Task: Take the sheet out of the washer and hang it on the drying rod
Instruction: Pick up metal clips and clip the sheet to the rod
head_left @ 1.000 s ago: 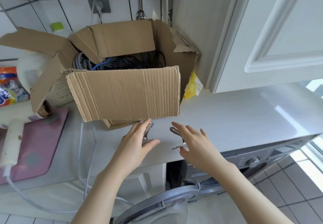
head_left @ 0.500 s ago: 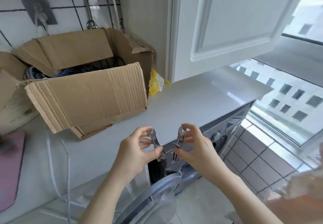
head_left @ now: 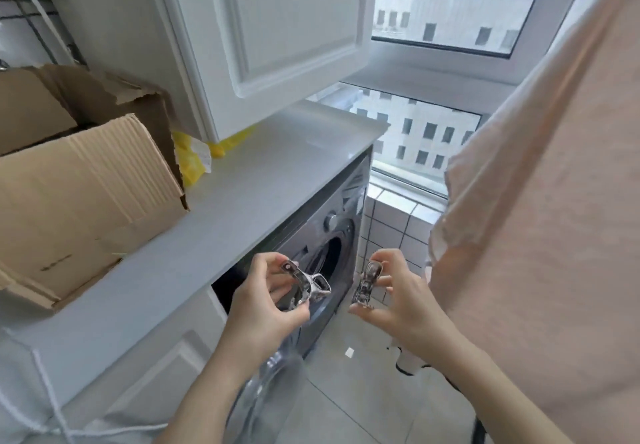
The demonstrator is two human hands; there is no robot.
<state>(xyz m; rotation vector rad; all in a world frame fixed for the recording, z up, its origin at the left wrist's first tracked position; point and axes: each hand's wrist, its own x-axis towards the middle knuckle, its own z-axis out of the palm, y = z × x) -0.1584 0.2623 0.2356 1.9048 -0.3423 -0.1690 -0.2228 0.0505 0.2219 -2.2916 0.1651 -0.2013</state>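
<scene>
While reaching forward with both forearms side by side, palms turned inward, holding up two metal clips in front of the washer. Pinching one clip with the left hand, thumb underneath, fingers curled over the top, tilting it so the far end is pointing right. Pinching the other clip with the right hand, thumb at the bottom, fingertips curling round the top, keeping it nearly upright. Keeping the two clips near each other but apart, not touching.

Now looking right and finding the one sheet, pale pink, already out of the washer, draping down from above the top edge and filling the right side, hanging just beside the right forearm. Not touching it with either hand.

Looking down past the wrists at one washer, grey, tucked under the counter, with its round door swung open toward the camera and the drum opening showing dark behind the left clip.

Counting on: one cardboard box sitting on the counter at left, flaps open; one yellow bag wedged just beside it; one white cabinet door overhead; one white cord trailing down at lower left; one window looking onto buildings.
</scene>
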